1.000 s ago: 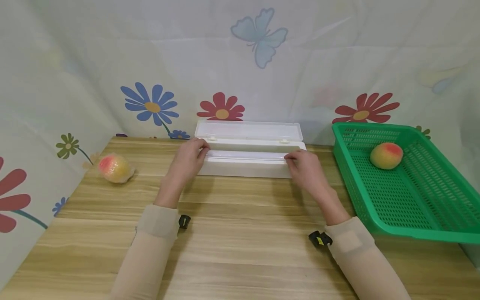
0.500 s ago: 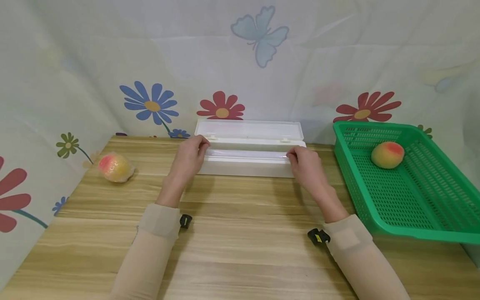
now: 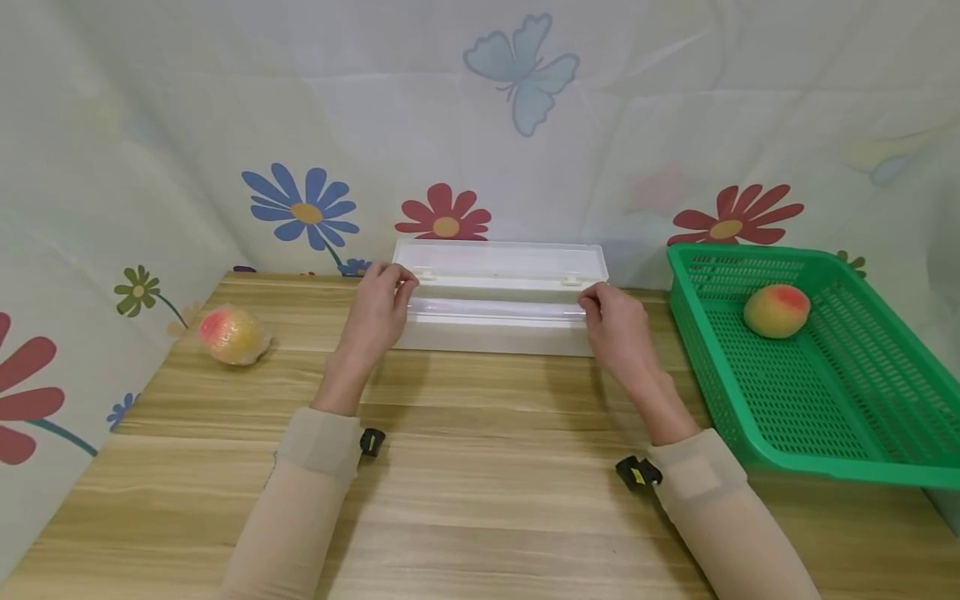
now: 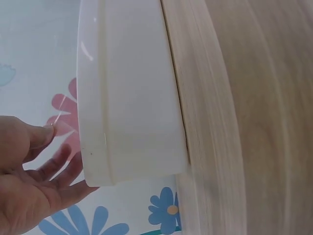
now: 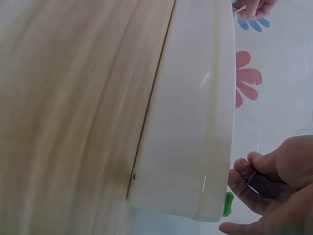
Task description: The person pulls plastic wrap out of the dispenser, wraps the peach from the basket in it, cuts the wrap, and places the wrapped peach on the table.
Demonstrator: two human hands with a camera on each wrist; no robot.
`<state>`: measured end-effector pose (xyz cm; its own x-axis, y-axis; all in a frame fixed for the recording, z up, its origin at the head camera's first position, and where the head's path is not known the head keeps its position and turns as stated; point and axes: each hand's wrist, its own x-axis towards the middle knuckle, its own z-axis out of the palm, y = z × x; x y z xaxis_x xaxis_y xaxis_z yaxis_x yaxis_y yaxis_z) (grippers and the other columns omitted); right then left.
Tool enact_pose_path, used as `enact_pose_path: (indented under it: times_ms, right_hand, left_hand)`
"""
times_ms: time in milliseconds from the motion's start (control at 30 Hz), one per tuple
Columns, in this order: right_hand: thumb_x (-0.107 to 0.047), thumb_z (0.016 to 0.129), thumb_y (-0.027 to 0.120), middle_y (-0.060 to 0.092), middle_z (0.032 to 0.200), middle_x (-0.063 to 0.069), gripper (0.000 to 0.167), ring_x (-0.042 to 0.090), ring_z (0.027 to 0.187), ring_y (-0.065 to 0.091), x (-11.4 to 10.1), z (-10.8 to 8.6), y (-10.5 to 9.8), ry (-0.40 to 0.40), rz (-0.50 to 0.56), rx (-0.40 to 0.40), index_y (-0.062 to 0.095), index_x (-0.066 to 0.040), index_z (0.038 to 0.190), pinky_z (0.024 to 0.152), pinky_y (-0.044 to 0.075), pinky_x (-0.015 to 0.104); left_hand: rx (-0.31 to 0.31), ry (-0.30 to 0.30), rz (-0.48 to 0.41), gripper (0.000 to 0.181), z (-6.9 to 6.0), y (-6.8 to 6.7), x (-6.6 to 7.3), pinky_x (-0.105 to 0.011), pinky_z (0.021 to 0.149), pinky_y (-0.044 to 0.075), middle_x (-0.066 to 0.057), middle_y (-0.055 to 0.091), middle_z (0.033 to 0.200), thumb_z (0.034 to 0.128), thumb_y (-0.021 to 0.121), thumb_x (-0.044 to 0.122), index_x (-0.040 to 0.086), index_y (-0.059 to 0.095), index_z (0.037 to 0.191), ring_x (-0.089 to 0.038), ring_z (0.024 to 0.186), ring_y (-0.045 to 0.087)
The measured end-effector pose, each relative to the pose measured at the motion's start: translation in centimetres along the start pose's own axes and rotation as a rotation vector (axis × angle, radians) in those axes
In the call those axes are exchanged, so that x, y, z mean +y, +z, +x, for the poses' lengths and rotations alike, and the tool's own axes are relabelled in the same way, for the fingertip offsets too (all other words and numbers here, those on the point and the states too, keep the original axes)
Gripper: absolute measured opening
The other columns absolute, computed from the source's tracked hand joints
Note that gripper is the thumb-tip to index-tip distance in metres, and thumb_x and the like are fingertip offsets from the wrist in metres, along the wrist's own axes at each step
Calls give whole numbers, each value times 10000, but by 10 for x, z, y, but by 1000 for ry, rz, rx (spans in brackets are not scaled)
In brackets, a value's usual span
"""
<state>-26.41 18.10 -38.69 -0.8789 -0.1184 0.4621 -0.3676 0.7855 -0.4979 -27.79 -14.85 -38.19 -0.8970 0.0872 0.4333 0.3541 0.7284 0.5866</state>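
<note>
A long white box (image 3: 495, 337) with its lid raised stands at the back of the table. Clear film (image 3: 495, 309) stretches along its opening between both hands. The left hand (image 3: 377, 310) pinches the film at the box's left end; in the left wrist view the thumb and index finger of that hand (image 4: 34, 171) meet at the film's edge beside the white box (image 4: 137, 93). At the right end the right hand (image 3: 621, 333) pinches the other corner, and the right wrist view shows film over the fingers of this hand (image 5: 279, 191).
A green basket (image 3: 847, 468) stands on the right with one peach (image 3: 777, 311) inside. Another peach (image 3: 234, 335), with a shiny wrapped surface, lies on the left of the wooden table (image 3: 480, 467). A flowered cloth (image 3: 600, 167) hangs behind the box.
Both hands have risen slightly, the right one also shifting a little to the right. More of the film shows above the box's front edge.
</note>
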Motion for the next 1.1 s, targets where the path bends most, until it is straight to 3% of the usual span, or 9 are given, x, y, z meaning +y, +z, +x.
enact_pose_path:
  times_ms: [300, 500, 567, 733, 800, 1000, 1100]
  right_hand:
    - [31, 1008, 594, 679, 970, 242, 90, 411, 899, 637, -1, 2, -1, -66, 20, 68, 668, 78, 1028, 833, 506, 528]
    - [54, 998, 600, 672, 982, 243, 86, 411, 928, 621, 0, 2, 1, -112, 22, 96, 670, 80, 1041, 840, 500, 523]
    - [57, 994, 607, 676, 987, 241, 90, 407, 934, 628, 1, 2, 1, -128, 23, 107, 673, 80, 1051, 842, 507, 522]
    - [62, 997, 599, 673, 949, 215, 158, 348, 837, 630, 2, 3, 1, -147, 54, 119, 650, 66, 1147, 732, 534, 473]
    - [63, 998, 598, 672, 937, 207, 157, 329, 805, 627, 3, 3, 1, -162, 70, 122, 652, 61, 1145, 686, 534, 453]
    - [55, 967, 640, 682, 926, 193, 81, 314, 811, 659, 8, 2, -1, -250, 90, 122, 703, 65, 1015, 710, 569, 453]
    - [49, 922, 667, 669, 890, 185, 98, 300, 783, 650, 7, 1, -2, -246, 87, 103, 702, 79, 1008, 716, 574, 451]
  left_hand:
    - [48, 5, -65, 157, 0, -2, -1, -423, 863, 518, -188, 545, 1156, 1060, 555, 82, -48, 626, 1112, -329, 1042, 582]
    - [79, 97, -84, 106, 1, -2, -2, -456, 920, 492, -203, 644, 1075, 1034, 587, 18, -55, 645, 1084, -354, 1032, 607]
    - [77, 108, -93, 95, 1, -2, -2, -450, 877, 501, -197, 663, 1047, 1027, 598, 12, -50, 653, 1074, -344, 996, 614]
    - [49, 70, -152, 92, 0, -3, -4, -409, 769, 531, -163, 678, 987, 1029, 599, 21, -28, 664, 1073, -290, 918, 611]
    - [33, 49, -175, 107, 0, -3, -5, -412, 803, 556, -155, 687, 1001, 1032, 596, 26, -22, 674, 1087, -278, 935, 621]
    - [-17, 2, -188, 184, -2, -5, -7, -412, 911, 564, -131, 690, 1086, 1033, 577, 83, -7, 716, 1113, -264, 1022, 632]
    - [-35, -1, -191, 183, -3, -7, -7, -399, 932, 558, -128, 678, 1084, 997, 606, 67, -17, 718, 1115, -261, 1024, 630]
